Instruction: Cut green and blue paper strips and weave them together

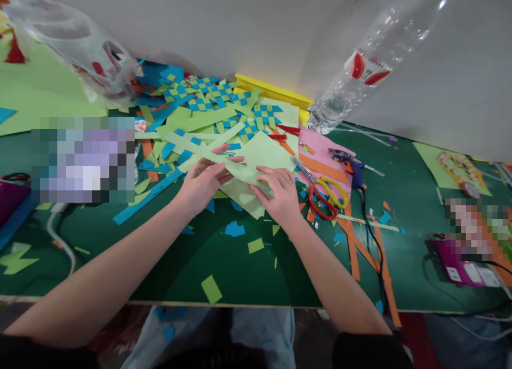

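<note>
My left hand (204, 177) grips a pale green paper strip (238, 169) between thumb and fingers, a little above the table. My right hand (280, 190) pinches the right end of the same strip, its fingertips partly hiding it. Behind and below my hands lies a pale green paper sheet (268, 147). Left of my left hand, pale green strips cross small blue pieces (184, 156); whether they join the held strip I cannot tell. Scissors (318, 185) with red and yellow handles rest just right of my right hand.
Woven blue-and-green paper pieces (204, 86) pile up at the back. A plastic bottle (360, 70) stands at the wall, a plastic bag (76, 43) at back left. A glue gun (356, 171), its black cord (372, 235) and orange strips (354, 257) lie right. Scraps dot the green table (168, 273).
</note>
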{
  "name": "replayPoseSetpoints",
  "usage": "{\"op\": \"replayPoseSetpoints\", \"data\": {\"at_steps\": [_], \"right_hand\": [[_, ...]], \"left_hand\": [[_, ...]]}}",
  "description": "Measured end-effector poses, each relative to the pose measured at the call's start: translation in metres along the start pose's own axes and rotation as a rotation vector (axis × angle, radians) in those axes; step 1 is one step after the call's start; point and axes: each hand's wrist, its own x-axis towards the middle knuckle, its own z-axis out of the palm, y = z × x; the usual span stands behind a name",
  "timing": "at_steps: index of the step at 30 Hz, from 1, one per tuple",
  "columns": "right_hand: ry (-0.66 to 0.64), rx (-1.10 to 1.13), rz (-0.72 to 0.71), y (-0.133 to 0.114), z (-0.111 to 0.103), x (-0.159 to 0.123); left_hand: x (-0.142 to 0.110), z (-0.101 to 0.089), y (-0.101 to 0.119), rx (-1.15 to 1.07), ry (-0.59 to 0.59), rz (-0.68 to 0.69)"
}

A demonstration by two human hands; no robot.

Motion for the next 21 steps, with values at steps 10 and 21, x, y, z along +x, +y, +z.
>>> {"op": "replayPoseSetpoints", "data": {"at_steps": [10, 21], "right_hand": [[0.06, 0.173, 0.115, -0.002, -0.005, -0.005], [0.204, 0.557, 0.307, -0.01, -0.006, -0.008]], "left_hand": [[0.006, -0.006, -0.002, -0.012, 0.016, -0.046], [-0.008, 0.004, -0.007, 0.104, -0.155, -0.074]]}}
